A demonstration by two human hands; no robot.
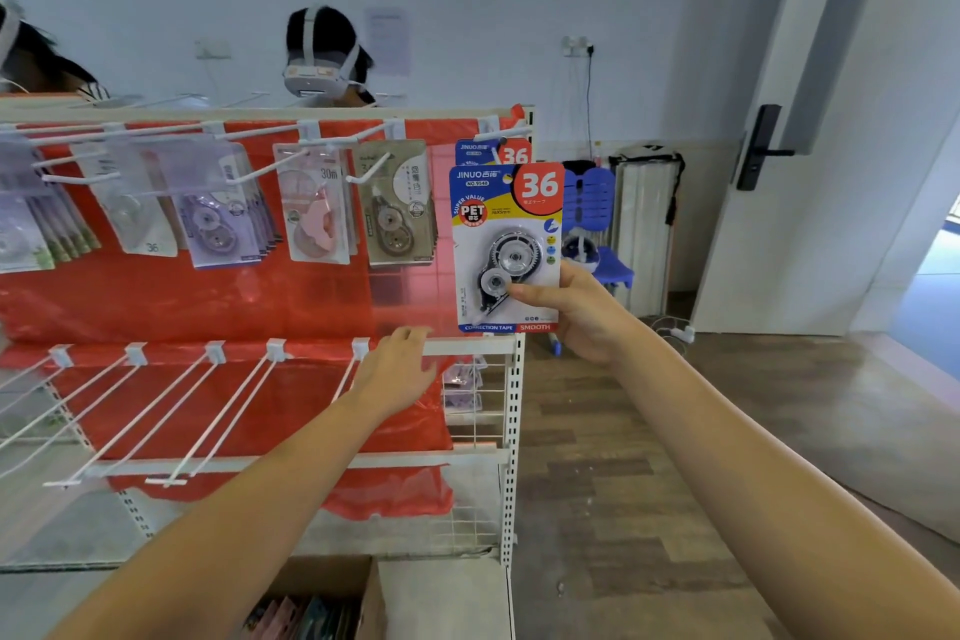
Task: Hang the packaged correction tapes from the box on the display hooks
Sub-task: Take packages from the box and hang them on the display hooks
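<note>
Right hand (582, 312) raised at the right end of the display rack (514, 431), thumb and curled fingers pinching the lower right edge of a blue-and-red carded correction tape (506, 247), held upright. Just behind its top edge, a matching pack (493, 152) already on the rightmost upper hook (491, 136); whether the held card touches that hook, impossible to tell. Left hand (397, 369) open, fingers relaxed and loosely spread, holding nothing, hovering at the white crossbar (467, 346) below the held pack.

To the left along the upper row, hung packs: a tan one (395, 208), a pink one (314, 213), purple ones (218, 218). Lower row of long white hooks (218, 411) bare, over red plastic sheeting (234, 296). At the bottom edge, a cardboard box (322, 598) with more packs inside. Behind the rack, two people in headsets (317, 68). Off to the right, a blue chair (597, 224) and a white door (763, 203).
</note>
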